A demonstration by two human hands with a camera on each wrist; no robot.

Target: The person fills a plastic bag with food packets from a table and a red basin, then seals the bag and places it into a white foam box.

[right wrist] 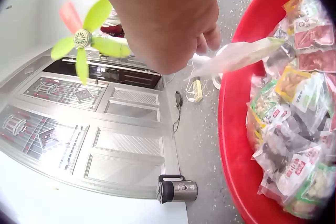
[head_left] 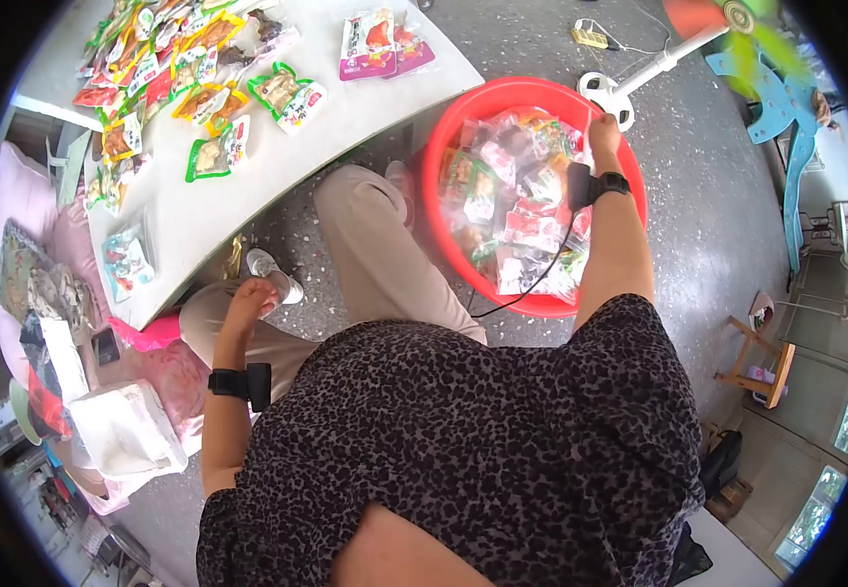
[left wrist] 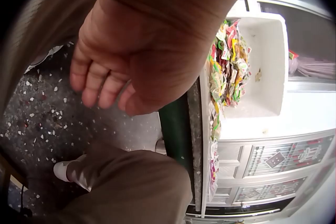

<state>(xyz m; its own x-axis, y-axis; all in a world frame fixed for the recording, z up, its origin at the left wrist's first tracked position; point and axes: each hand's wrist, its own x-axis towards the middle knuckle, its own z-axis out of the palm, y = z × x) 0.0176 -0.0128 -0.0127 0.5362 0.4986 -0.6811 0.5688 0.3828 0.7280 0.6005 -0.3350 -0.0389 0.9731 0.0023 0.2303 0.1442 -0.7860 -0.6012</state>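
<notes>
My right hand [head_left: 603,137] is over the far right rim of a red plastic tub [head_left: 435,186]. In the right wrist view it pinches a clear plastic packet [right wrist: 241,57], which stretches across the rim; the fingertips are mostly hidden behind the hand. Heaped inside the tub are many sealed snack packets [right wrist: 310,90], clear with red, yellow and green labels. My left hand [head_left: 251,296] hangs near my knee beside the table edge, holding nothing. Its fingers are loosely bent in the left wrist view.
A white table [head_left: 345,127] on the left bears a pile of colourful snack packets [head_left: 164,64] and a pink pouch pair [head_left: 382,49]. A fan [head_left: 673,59] stands beyond the tub. A metal kettle [right wrist: 178,190] is on the floor, and a wooden stool [head_left: 776,377] at right.
</notes>
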